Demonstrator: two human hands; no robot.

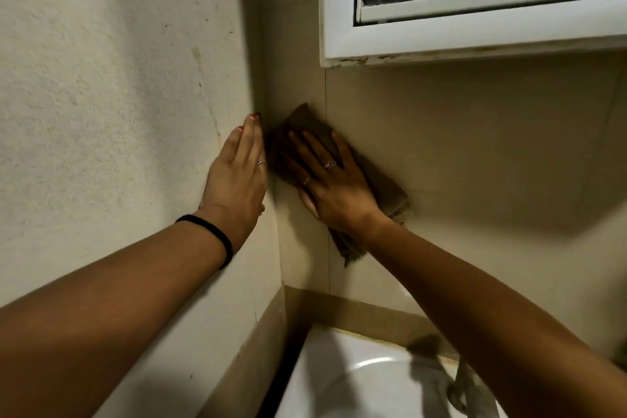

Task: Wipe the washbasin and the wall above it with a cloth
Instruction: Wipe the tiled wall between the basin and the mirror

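Note:
A brown cloth (386,187) lies flat against the beige tiled wall (475,146) near the corner, above the white washbasin (346,380). My right hand (330,181) presses on the cloth with fingers spread, pointing up and left toward the corner. My left hand (237,176) rests flat on the textured side wall (118,112), fingers together, holding nothing. Its wrist wears a black band. The cloth's lower frayed end hangs below my right wrist.
A white-framed mirror cabinet (475,30) juts out above and to the right of the hands. A tap (458,380) stands at the basin's back, partly hidden by my right forearm. A tiled ledge (356,312) runs between wall and basin.

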